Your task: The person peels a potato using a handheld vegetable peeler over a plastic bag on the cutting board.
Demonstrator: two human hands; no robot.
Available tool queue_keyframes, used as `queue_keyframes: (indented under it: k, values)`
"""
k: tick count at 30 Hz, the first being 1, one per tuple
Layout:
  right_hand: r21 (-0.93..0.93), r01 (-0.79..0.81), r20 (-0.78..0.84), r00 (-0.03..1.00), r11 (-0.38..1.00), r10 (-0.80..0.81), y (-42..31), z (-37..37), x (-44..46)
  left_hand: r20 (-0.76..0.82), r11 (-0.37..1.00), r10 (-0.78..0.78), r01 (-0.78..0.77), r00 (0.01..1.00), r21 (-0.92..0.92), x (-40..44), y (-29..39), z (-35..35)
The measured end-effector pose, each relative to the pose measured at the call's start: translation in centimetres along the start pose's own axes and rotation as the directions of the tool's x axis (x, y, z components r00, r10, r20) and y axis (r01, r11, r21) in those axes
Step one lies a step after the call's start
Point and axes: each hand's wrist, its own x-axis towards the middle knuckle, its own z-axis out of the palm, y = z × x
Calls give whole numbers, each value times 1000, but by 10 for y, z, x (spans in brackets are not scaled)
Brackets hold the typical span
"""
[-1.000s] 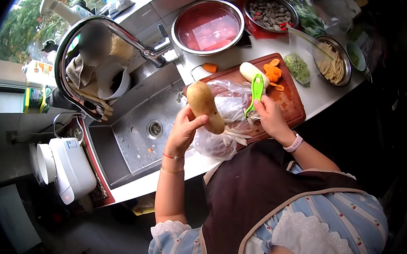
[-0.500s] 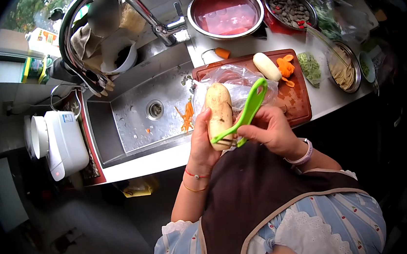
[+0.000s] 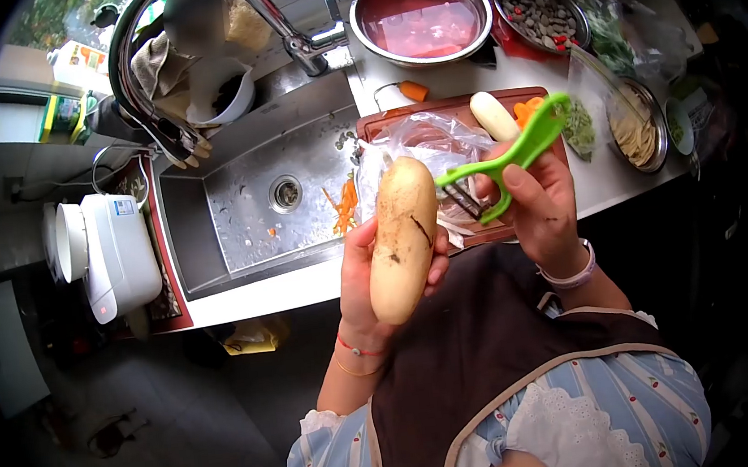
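Observation:
My left hand is wrapped around a pale tan lotus root with brown spots and a dark streak, held at a tilt above my apron. In my right hand is a green peeler, gripped near its head with the handle pointing up and right. The peeler's metal blade is just right of the root and apart from it. Behind them lies a brown cutting board with a crumpled plastic bag, a pale peeled piece and orange carrot pieces partly hidden by the peeler.
The steel sink at left holds orange peelings, with the faucet arching over it. At the back are a steel basin of water, a bowl of dark lumps and a bowl of noodle-like strands. A white appliance stands left.
The peeler has come off the root and moved up and right with my right hand. The root sits lower and nearer the camera, turned to show another side.

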Motion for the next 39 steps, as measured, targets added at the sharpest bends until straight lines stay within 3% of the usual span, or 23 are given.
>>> queue_keyframes:
  k: [2, 4, 6, 8, 9, 10, 14, 16, 18, 20, 22, 23, 24, 25, 26, 29, 31, 32, 33, 34, 37, 38, 39]
  values:
    - [-155, 62, -115, 990, 986, -80, -8, 16, -5, 9, 1000, 12, -12, 1000, -20, -4, 1, 10]
    - [-164, 105, -91, 989, 981, -121, -9, 17, -11, 32, 999, 32, -32, 999, 7, -8, 1, 15]
    - [-381, 221, 3, 971, 898, -238, -9, 16, -18, 113, 998, 13, -19, 993, 52, -9, 1, 8]
    - [-371, 336, 31, 936, 866, -350, -2, 17, -18, 100, 974, 101, -119, 990, 194, -11, -1, 8]
    - [-472, 421, 126, 902, 775, -413, -1, 19, -18, 100, 974, 97, -115, 990, 196, -11, -3, 12]
    - [-555, 502, 228, 859, 664, -459, -1, 21, -18, 20, 924, 224, -219, 974, 312, -11, -6, 20]
    - [-624, 391, 186, 915, 676, -358, 1, 30, -22, -1, 693, 578, -490, 816, 530, -3, -17, 37]
    - [-632, 369, 152, 921, 682, -358, 6, 31, -26, 93, 699, 538, -505, 838, 506, -5, -15, 27]
    - [-573, 270, 44, 953, 774, -300, 14, 30, -29, 183, 487, 617, -555, 765, 674, -4, -17, 20]
    - [-520, 276, 35, 952, 809, -303, 20, 29, -25, 228, 439, 642, -594, 732, 674, -2, -16, 17]
    - [-358, 230, -113, 951, 905, -287, 31, 25, -19, 377, 185, 678, -642, 631, 744, -1, -15, 15]
    - [-326, 226, -165, 943, 918, -290, 39, 21, -14, 377, 183, 680, -644, 629, 743, -1, -14, 14]
    - [-582, 304, -63, 908, 754, -415, 51, 5, -4, 399, 84, 672, -600, 623, 795, -1, -13, 12]
    - [-755, 284, 91, 938, 591, -334, 60, -11, 6, 422, -17, 662, -550, 620, 835, -2, -13, 10]
    - [-878, 286, 217, 953, 385, -213, 69, -24, 11, 423, -17, 663, -552, 618, 834, -2, -12, 9]
    - [-866, 282, 207, 954, 412, -217, 107, -53, 11, 365, 52, 619, -500, 695, 864, -3, -10, 5]
    - [-874, 240, 190, 969, 422, -157, 106, -53, 12, 222, 294, 543, -431, 810, 853, 0, -8, 2]
    - [-886, 199, 173, 980, 418, -99, 102, -52, 11, 219, 296, 542, -429, 811, 854, 2, -7, -3]
    - [-796, 157, 91, 986, 585, -141, 98, -48, 11, 150, 509, 435, -380, 888, 773, 6, -5, -11]
    - [-797, 157, 89, 986, 583, -143, 93, -47, 13, 104, 693, 306, -296, 946, 658, 9, -2, -20]
    - [-556, 35, -20, 998, 830, -55, 77, -40, 19, 94, 832, 72, -112, 993, 543, 9, 5, -33]
    - [-557, 34, -24, 998, 830, -57, 68, -37, 21, 107, 888, -45, -10, 993, 460, 9, 4, -34]
    - [-645, 177, 147, 983, 743, -106, 58, -34, 23, 132, 898, -51, -12, 990, 440, 9, 2, -30]
